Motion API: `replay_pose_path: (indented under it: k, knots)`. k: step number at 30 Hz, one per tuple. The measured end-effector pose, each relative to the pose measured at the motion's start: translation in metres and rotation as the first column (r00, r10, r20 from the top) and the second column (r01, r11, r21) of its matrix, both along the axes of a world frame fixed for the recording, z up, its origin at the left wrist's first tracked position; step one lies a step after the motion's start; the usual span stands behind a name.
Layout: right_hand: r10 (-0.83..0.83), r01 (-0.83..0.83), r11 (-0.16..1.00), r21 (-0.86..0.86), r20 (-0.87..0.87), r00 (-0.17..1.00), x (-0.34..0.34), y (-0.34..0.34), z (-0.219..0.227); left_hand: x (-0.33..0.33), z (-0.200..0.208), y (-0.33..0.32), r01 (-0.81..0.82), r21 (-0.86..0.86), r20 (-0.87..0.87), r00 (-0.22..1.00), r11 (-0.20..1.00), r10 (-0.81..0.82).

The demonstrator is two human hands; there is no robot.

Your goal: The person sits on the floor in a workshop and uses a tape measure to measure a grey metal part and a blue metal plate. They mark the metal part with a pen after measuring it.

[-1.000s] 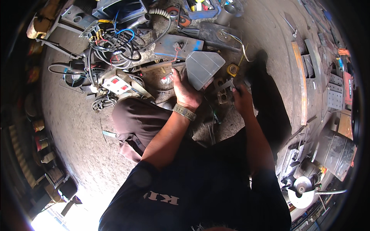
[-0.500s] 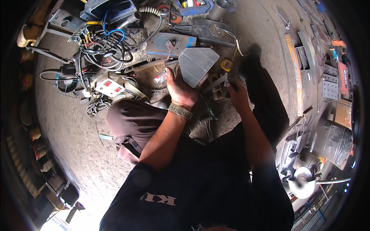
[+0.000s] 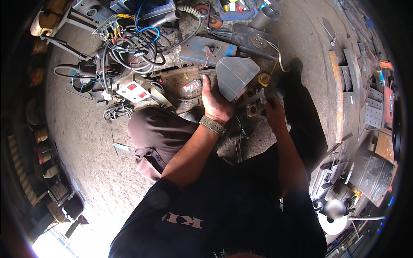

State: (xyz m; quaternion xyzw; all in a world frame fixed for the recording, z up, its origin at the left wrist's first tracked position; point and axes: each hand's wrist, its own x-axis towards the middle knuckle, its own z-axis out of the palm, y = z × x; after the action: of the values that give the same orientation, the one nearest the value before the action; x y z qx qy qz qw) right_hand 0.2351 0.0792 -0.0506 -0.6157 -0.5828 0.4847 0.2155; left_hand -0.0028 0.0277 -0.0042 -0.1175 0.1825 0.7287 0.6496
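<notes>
Has shifted the grey plate [image 3: 237, 77] slightly toward the yellow tape measure [image 3: 264, 79] since a second ago, with the left hand [image 3: 218, 106] beneath. Now holds it just left of the tape measure, thumb spread wide; cannot tell how the other fingers stand, mostly hidden under the plate. On the body side of the tape measure, grips a flat grey metal tool [image 3: 255, 97] in the narrowed fingers of the right hand [image 3: 275, 112]. Well left of the tape measure, can see looped cables [image 3: 133, 53].
</notes>
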Motion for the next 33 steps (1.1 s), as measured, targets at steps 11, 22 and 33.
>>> replay_pose_path:
  k: [11, 22, 33]
  knots:
    - [0.018, -0.019, 0.998, 0.056, 0.02, 1.0, 0.007, 0.001, -0.009, 0.0, 0.0, 0.002, 0.015, -0.015, -0.011, 1.0, 1.0, -0.015]
    - [0.045, -0.054, 0.992, 0.115, 0.086, 0.995, 0.007, -0.001, -0.004, 0.001, 0.0, 0.002, 0.008, -0.03, -0.059, 0.998, 1.0, -0.01]
    - [0.082, -0.111, 0.975, 0.192, 0.155, 0.985, 0.001, -0.003, 0.01, 0.003, -0.001, 0.003, -0.011, -0.027, -0.04, 0.999, 1.0, 0.01]
